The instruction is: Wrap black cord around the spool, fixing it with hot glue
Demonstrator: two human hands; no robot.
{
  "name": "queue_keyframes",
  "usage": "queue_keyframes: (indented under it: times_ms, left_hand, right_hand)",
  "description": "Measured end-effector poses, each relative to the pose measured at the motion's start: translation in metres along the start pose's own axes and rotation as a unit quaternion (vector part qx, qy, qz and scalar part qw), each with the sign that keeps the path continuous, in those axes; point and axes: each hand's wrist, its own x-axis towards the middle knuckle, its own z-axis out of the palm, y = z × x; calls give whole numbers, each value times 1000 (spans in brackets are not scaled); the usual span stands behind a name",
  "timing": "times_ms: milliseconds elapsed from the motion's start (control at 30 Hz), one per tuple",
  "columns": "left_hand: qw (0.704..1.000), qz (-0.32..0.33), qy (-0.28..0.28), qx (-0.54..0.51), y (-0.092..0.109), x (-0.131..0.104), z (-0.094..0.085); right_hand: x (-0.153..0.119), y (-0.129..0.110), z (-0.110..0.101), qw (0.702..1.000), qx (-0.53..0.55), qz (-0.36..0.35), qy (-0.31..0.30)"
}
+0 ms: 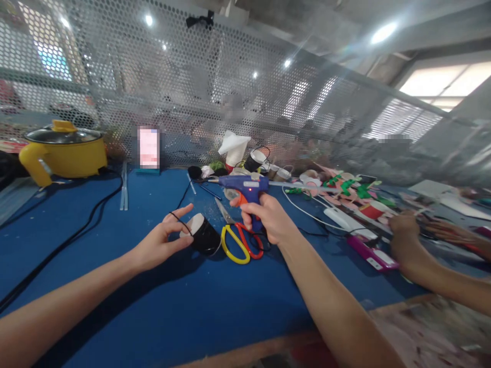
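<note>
My left hand (pixel 165 238) pinches the white end of a small black paper cup (pixel 206 237), its thumb at one side and its fingers at a thin black cord looped there. The cup is tilted, white end toward the hand; whether it touches the table I cannot tell. A blue hot glue gun (pixel 245 185) is gripped in my right hand (pixel 270 217), with a finger by its orange trigger and a red light lit on its body. From its rear sticks a long clear glue stick (pixel 299 186). Scissors (pixel 240 244) with yellow and red handles lie between my hands.
A yellow electric pot (pixel 72 156) and a lit phone (pixel 149 148) stand at the back left of the blue table (pixel 126 312). Behind is a perforated metal screen (pixel 161 66). At right are a white power strip (pixel 349 223), a purple box (pixel 371 254) and another person's hands (pixel 406 237).
</note>
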Motion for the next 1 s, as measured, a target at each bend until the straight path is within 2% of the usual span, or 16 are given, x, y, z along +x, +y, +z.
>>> queue_keyframes:
  times_ms: [267,500,600,700,900,1000]
  left_hand:
    - [997,-32,45,-55,-5,1,3]
    - [993,-38,63,-97,-4,3,6]
    - [992,-50,65,-96,-5,3,7]
    - [992,-67,52,-90,-5,2,7]
    - [992,-79,38,-86,-3,3,6]
    - [993,-78,32,-85,-3,3,6]
  right_hand:
    - [-36,5,18,978,-207,-3,-34]
    - [-45,3,23,928,-361,-90,-27]
    - [-46,5,26,909,-396,-128,-25]
    - [-47,6,29,896,-420,-137,-30]
    - [-46,6,28,880,-449,-155,-10]
    - [-46,6,27,879,-450,-153,-28]
